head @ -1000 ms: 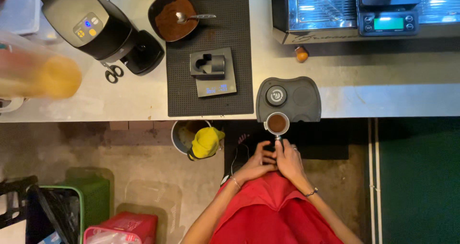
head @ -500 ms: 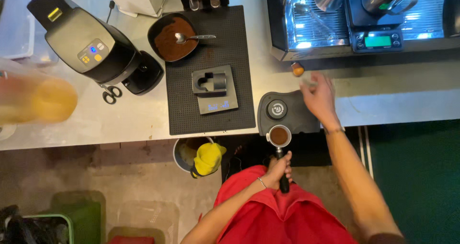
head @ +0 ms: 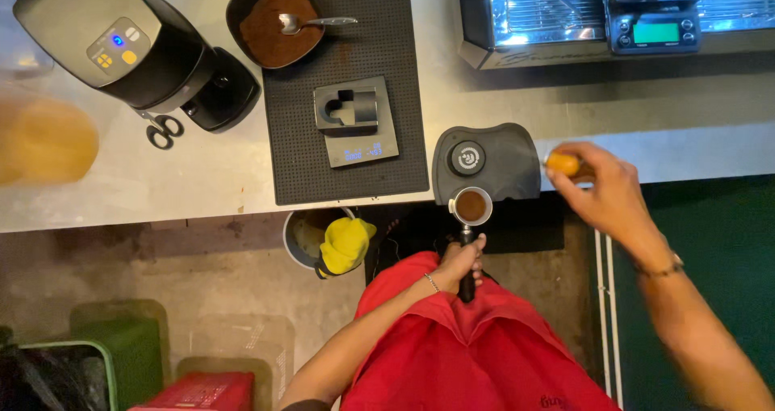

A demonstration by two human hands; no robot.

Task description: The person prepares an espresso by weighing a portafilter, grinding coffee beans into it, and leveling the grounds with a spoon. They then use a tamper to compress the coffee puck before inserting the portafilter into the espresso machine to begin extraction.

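Two hands are at work over the tabletop, so take the dark tamping mat at its front edge as your landmark. Far left of the mat stands the coffee grinder, with small scissors beside its base. Nearer the mat, on the black ribbed mat, lie a bowl of ground coffee with a spoon in it, and a small scale carrying a holder. Below the tabletop, left of the tamping mat, a yellow cloth hangs on a bucket. Your left hand is wrapped tight around the handle of the portafilter, whose filled basket rests at the mat's front edge. Just right of the mat, your right hand pinches a small orange-handled tool above the tabletop; its working end is hidden. The coffee bed looks ready for dressing, I judge. Next, bring the tool over the basket and keep the portafilter level.
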